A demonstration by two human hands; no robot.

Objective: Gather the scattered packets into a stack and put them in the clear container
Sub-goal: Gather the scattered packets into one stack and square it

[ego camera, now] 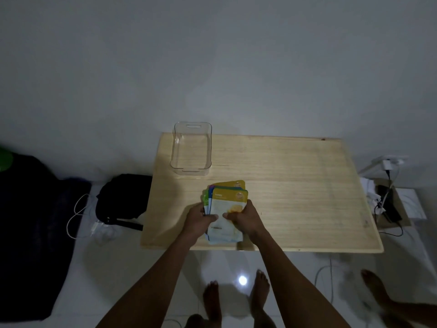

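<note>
A fanned stack of packets (228, 202) is held over the near part of the wooden table (295, 185). The top packet is white with a yellow band; green, blue and yellow edges stick out behind it. My left hand (198, 221) grips the stack's left side with the thumb on top. On the stack's right side my right hand (246, 218) holds on the same way. The clear container (191, 171) stands with nothing in it at the table's far left corner, well beyond the stack.
A black bag (123, 197) and white cables (78, 214) lie on the floor left of the table. Chargers and cables (387, 197) sit to the right. My bare feet (236, 301) stand on the white tiles, and another person's foot (376, 287) shows at lower right.
</note>
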